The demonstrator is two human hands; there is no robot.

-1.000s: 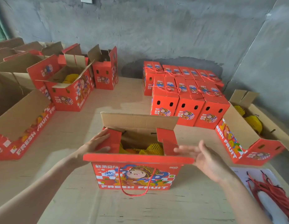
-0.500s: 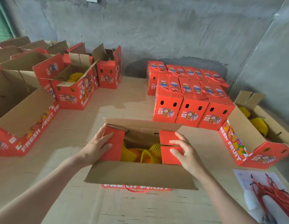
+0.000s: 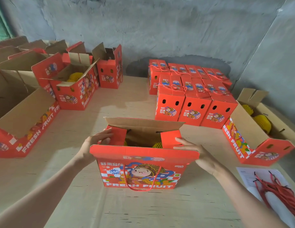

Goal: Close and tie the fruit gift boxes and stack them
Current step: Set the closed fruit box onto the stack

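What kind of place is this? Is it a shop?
Probably a fruit packing room, not a shop: a bare concrete wall, rows of tied red gift boxes already closed, and open boxes holding net-wrapped fruit that wait to be shut.

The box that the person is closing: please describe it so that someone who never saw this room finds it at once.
Look at the near middle of the wooden table, between the person's left hand and right hand. The fruit box stands there, its cartoon front facing the camera. Unlike the tied boxes behind it, its top flaps are open.
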